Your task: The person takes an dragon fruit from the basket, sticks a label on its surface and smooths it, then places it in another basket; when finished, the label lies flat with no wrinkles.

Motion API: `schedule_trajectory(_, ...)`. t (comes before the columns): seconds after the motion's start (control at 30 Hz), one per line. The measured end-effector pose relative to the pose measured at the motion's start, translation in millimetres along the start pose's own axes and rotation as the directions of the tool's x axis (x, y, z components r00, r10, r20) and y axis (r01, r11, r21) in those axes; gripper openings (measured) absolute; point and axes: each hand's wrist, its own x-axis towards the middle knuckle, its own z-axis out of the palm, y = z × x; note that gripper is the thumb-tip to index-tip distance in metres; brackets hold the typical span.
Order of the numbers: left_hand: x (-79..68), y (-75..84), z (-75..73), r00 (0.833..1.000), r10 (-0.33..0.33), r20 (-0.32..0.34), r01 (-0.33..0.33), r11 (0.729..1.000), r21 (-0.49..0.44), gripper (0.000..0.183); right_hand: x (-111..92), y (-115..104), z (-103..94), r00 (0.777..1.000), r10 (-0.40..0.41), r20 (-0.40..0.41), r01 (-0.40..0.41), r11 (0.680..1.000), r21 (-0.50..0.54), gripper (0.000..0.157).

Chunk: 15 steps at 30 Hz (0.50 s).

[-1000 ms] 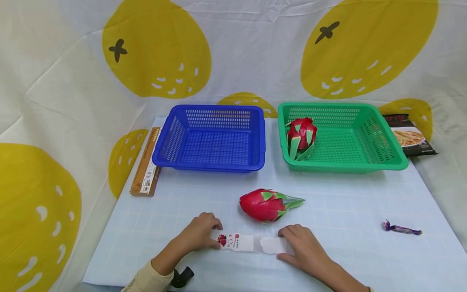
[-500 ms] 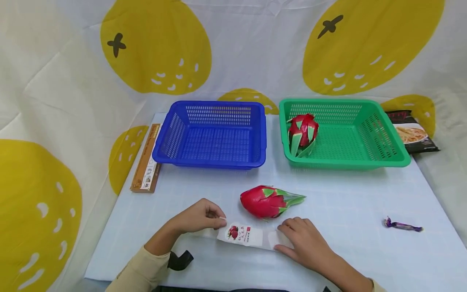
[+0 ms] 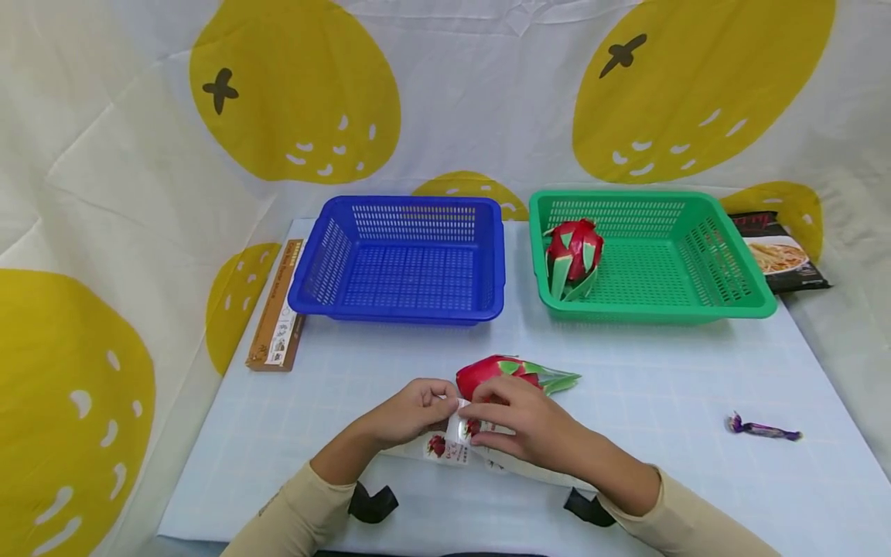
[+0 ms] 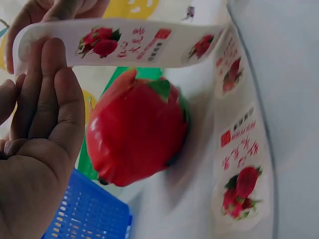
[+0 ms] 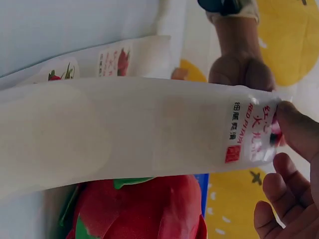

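Observation:
Both hands meet over a strip of dragon fruit stickers (image 3: pixel 448 452) near the table's front. My left hand (image 3: pixel 414 410) pinches the strip between thumb and fingers. Opposite it, my right hand (image 3: pixel 525 422) pinches a sticker end of the strip, its thumb on the printed label in the right wrist view. Folded back on itself, the strip (image 4: pixel 149 45) shows red fruit pictures and trails down to the tabletop. Just behind the hands lies a red dragon fruit (image 3: pixel 480 373) with green leaf tips, partly hidden by the right hand.
A blue basket (image 3: pixel 418 316) stands at the back. Beside it, a green basket (image 3: pixel 654 311) holds another dragon fruit (image 3: pixel 574 247). A brown box (image 3: pixel 274 325) lies at left, a black food packet (image 3: pixel 780 259) at back right, and a purple-wrapped candy (image 3: pixel 766 429) at right.
The left hand has lifted its end of the strip and moved right. My right hand has come left to meet it, in front of the fruit. The strip has gone from flat to folded.

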Motion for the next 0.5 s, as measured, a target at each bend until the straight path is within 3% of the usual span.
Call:
schedule_trajectory(0.1,1.6,-2.1,2.5,1.000,-0.001,-0.010,0.001,0.999,-0.036,0.029,0.3,2.2,0.4,1.000,-0.002,0.011,0.002,1.000,0.013,0.034)
schedule_trajectory(0.37,3.9,-0.7,7.9,0.999,-0.029,-0.037,0.033,0.994,0.102,0.030,1.3,0.4,0.8,0.994,0.061,0.095,-0.072,0.991,0.111,0.029)
schedule_trajectory(0.5,2.5,-2.8,8.6,0.997,-0.070,-0.024,0.072,0.994,0.086,0.029,-0.7,-0.9,1.3,0.988,0.094,0.122,-0.108,0.988,0.112,0.027)
